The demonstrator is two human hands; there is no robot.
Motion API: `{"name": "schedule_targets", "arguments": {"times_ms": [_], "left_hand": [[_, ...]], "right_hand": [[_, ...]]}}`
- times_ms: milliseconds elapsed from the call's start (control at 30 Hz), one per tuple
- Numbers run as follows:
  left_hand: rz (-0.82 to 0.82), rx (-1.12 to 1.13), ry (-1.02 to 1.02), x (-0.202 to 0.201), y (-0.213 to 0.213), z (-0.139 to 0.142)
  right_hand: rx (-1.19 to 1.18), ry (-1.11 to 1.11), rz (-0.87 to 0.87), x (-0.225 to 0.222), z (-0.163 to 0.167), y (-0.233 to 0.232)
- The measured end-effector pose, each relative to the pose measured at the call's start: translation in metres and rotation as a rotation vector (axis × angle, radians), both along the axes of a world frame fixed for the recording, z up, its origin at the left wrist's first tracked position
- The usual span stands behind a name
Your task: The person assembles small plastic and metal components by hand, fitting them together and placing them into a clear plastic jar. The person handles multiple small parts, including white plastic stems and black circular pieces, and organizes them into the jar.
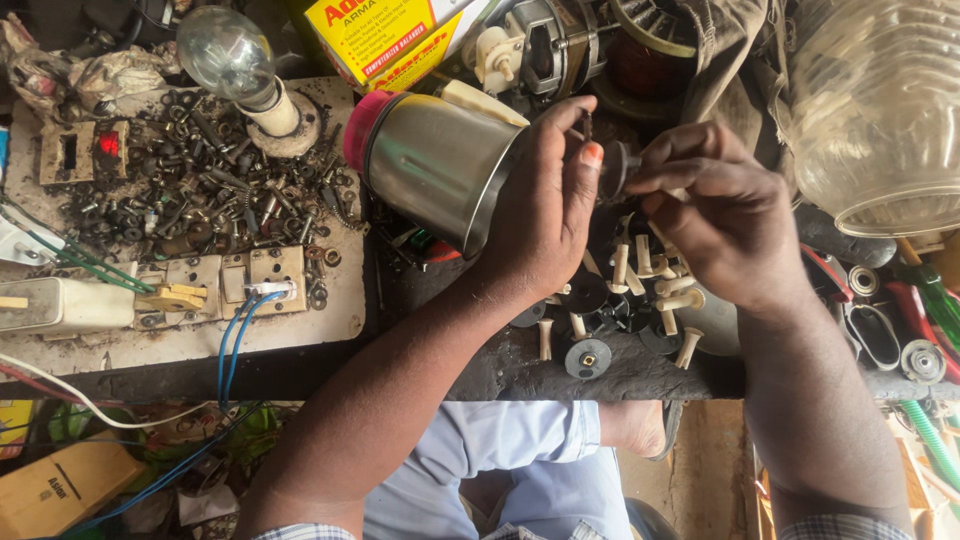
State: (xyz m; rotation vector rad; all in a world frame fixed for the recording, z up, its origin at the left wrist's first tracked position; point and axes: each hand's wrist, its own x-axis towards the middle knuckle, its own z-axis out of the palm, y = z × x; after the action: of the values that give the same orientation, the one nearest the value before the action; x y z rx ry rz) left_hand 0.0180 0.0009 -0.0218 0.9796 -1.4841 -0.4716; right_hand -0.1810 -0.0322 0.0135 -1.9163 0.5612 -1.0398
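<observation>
My left hand (545, 205) grips the base end of a steel jar (435, 170) that lies on its side on the dark bench, its pink-rimmed mouth pointing left. My right hand (720, 205) pinches a small black round coupler (615, 165) and holds it against the jar's base, between both hands. Below the hands lie several black couplers (587, 357) and cream plastic pins (545, 340), scattered on the bench.
A white board (180, 335) at left carries a heap of screws and nuts (210, 185), a light bulb (225, 55) in its holder, sockets and blue wires. A yellow box (385, 35), a motor (545, 45) and a clear ribbed jar (880, 110) stand behind.
</observation>
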Motion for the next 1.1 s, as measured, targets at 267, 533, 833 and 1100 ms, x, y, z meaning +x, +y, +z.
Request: {"name": "schedule_targets", "arguments": {"times_ms": [267,533,833,1100], "left_hand": [[-0.046,0.003,0.012,0.000,0.000,-0.004],[-0.077,0.074,-0.060,0.000,0.003,-0.004],[0.013,0.051,-0.043,-0.001,-0.001,-0.006],[-0.037,0.048,0.048,0.001,0.000,-0.003]], "right_hand": [[-0.027,0.186,-0.199,0.002,-0.003,-0.002],[-0.027,0.138,-0.210,0.002,-0.004,-0.002],[-0.035,0.080,-0.102,-0.007,-0.004,0.000],[-0.070,0.232,-0.171,0.002,-0.006,-0.003]]}}
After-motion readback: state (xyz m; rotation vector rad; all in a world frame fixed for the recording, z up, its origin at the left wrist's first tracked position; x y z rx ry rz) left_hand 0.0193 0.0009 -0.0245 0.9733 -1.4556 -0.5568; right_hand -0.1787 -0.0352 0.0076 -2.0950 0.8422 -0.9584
